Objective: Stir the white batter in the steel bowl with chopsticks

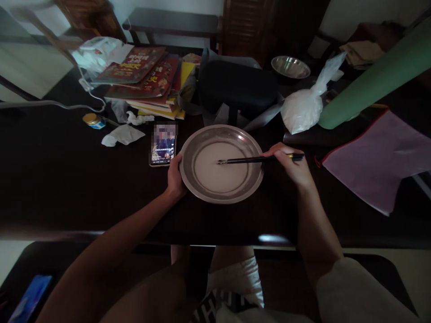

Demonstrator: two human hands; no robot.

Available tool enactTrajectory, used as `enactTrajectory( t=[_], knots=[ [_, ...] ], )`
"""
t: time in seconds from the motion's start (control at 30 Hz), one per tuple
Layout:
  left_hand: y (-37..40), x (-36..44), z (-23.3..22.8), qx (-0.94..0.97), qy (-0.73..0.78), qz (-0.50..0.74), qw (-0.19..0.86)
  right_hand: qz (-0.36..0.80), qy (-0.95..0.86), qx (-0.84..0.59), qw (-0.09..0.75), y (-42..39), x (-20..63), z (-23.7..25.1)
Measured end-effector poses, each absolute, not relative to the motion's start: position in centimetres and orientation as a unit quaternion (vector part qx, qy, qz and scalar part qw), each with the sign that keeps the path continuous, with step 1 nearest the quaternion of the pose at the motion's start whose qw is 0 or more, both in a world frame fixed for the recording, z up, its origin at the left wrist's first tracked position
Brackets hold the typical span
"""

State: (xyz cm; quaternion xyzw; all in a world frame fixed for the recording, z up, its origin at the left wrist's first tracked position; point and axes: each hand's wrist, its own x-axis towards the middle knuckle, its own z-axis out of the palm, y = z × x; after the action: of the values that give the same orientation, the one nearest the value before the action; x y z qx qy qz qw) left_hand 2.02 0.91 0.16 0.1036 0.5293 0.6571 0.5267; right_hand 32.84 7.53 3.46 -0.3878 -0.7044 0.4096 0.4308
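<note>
A round metal basin (222, 197) stands on the dark table in front of me, with a pale, whitish content filling its bottom. My left hand (175, 179) grips the basin's left rim, its fingers partly hidden by the side. In my right hand (291, 166) is a pair of dark chopsticks (249, 159), reaching over the right rim. Their tips touch the whitish content near the basin's middle. Just left of the basin lies a phone (164, 144) with its screen lit.
Stacked books (141, 67), crumpled tissues (123, 134) and a small jar (94, 121) are at the left. Behind the basin sits a black rounded object (237, 85). To the right are a tied bag of white material (301, 107), a green cylinder (373, 80), a pink bag (377, 161) and a metal bowl (290, 67).
</note>
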Motion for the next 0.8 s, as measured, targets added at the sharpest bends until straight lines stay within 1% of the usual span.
enactTrajectory(
  t=[0.07,0.1,0.23,0.27,0.4,0.43,0.6,0.73,0.8],
  knots=[
    [0.9,2.0,0.2,0.104,0.53,0.655,0.528,0.4,-0.68,-0.404,0.464,7.5,32.9,3.5],
    [1.0,2.0,0.2,0.102,0.531,0.655,0.528,0.402,-0.675,-0.405,0.467,7.5,33.0,3.5],
    [0.9,2.0,0.3,0.092,0.529,0.657,0.53,0.431,-0.714,-0.373,0.406,7.5,32.8,3.5],
    [0.9,2.1,0.3,0.091,0.527,0.658,0.53,0.428,-0.718,-0.375,0.402,7.5,32.8,3.5],
    [0.9,2.2,0.7,0.09,0.518,0.663,0.534,0.391,-0.677,-0.417,0.463,7.6,32.9,3.4],
    [0.9,2.3,0.8,0.085,0.517,0.663,0.535,0.392,-0.675,-0.416,0.467,7.6,32.9,3.4],
    [0.9,2.4,1.2,0.068,0.529,0.654,0.537,0.42,-0.721,-0.371,0.408,7.5,32.7,3.4],
    [1.0,2.4,1.1,0.079,0.533,0.653,0.532,0.392,-0.683,-0.408,0.462,7.6,32.9,3.4],
    [0.9,2.3,1.0,0.082,0.531,0.656,0.531,0.403,-0.679,-0.406,0.46,7.6,32.9,3.3]
  ],
)
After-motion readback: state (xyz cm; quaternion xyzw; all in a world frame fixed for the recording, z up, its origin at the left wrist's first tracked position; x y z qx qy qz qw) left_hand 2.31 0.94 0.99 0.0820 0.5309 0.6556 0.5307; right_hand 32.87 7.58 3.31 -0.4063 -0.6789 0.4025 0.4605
